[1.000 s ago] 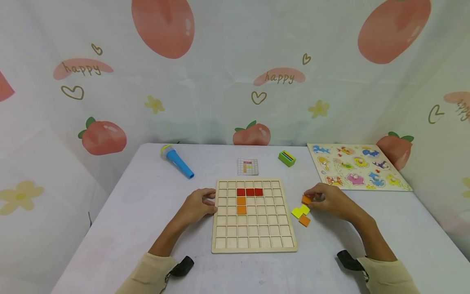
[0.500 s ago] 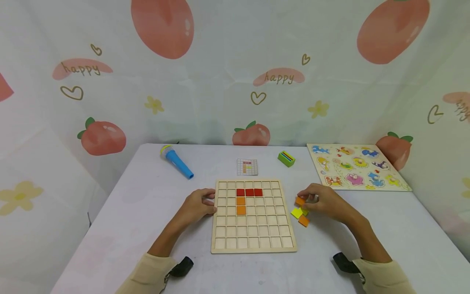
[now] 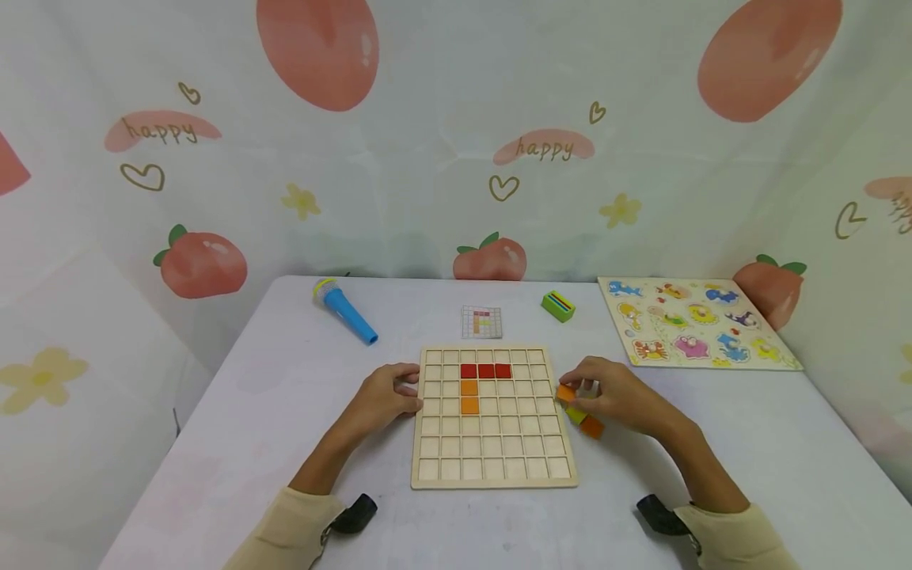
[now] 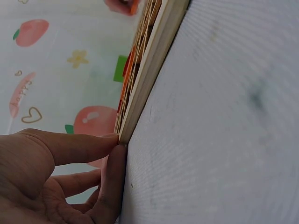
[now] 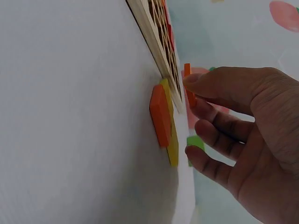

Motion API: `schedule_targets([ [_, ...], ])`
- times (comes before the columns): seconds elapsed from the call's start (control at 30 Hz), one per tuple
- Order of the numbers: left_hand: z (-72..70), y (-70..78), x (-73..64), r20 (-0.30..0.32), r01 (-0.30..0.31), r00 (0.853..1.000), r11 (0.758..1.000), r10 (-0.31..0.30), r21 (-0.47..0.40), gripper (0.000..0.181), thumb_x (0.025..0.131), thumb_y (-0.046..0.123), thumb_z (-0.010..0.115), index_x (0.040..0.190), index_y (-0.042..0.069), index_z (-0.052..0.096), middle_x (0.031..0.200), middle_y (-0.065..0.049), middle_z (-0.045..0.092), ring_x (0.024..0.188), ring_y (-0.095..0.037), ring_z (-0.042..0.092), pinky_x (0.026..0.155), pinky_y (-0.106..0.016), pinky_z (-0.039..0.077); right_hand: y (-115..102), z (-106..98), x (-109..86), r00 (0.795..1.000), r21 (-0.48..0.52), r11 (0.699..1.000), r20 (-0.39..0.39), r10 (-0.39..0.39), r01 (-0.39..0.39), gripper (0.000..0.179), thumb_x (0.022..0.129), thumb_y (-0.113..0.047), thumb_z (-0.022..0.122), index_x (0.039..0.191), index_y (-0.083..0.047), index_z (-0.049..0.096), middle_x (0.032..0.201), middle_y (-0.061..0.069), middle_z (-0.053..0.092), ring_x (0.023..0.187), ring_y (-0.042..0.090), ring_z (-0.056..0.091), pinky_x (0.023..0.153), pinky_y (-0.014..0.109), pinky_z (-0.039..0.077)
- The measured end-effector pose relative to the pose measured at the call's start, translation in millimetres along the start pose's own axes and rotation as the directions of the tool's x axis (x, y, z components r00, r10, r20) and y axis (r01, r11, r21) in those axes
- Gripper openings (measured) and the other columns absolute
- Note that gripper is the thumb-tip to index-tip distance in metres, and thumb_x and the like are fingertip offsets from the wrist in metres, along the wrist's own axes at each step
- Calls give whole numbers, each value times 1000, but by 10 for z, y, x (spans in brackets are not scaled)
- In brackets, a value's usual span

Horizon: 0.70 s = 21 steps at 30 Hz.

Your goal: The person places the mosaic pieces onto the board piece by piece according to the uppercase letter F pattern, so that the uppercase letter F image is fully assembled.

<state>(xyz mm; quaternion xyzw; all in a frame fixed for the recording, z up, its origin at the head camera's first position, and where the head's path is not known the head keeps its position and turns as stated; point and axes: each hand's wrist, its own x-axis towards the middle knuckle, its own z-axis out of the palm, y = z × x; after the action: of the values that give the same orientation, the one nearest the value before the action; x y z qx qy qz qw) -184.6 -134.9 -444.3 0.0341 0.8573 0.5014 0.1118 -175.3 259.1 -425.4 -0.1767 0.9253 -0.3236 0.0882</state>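
The wooden grid board (image 3: 495, 467) lies mid-table with three red tiles (image 3: 486, 370) in a row and two orange tiles (image 3: 469, 397) beneath the leftmost. My left hand (image 3: 383, 400) holds its left edge; in the left wrist view, thumb and forefinger meet at the rim. Just off the right edge, my right hand (image 3: 620, 396) pinches an orange tile (image 5: 188, 84) between thumb and forefinger, raised above the table. Below it lie another orange tile (image 3: 591, 427) and yellow tiles (image 3: 575, 414), partly covered by the hand in the head view.
Behind the board lies a small printed pattern card (image 3: 481, 322). A blue toy microphone (image 3: 347, 313) is at the back left, a green striped block (image 3: 558, 306) at the back. An animal picture board (image 3: 698, 324) covers the back right corner.
My right hand has moved left toward the board with the orange tile, now at the board's right edge and over the yellow tiles. My left hand stays at the board.
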Motion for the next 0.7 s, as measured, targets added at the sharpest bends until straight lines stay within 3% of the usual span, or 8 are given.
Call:
schedule_targets([
  [0.3,3,-4,7,-1,3,1000,1000,-3,-5,61,85,0,77,144,-4,61,130,-14,68,107,-22,70,81,-30,61,-186,93,90,999,-5,999,34,-37,37,33,92,-22,81,122,-10,77,104,-5,67,97,19,56,76,27,51],
  [0.7,3,-6,11,0,-9,1000,1000,9,1,61,85,0,77,143,-5,61,129,-14,68,106,-21,70,83,-30,61,-376,275,214,986,-43,988,86,-145,149,26,93,-14,77,119,-11,79,107,-5,67,96,14,58,82,27,52],
])
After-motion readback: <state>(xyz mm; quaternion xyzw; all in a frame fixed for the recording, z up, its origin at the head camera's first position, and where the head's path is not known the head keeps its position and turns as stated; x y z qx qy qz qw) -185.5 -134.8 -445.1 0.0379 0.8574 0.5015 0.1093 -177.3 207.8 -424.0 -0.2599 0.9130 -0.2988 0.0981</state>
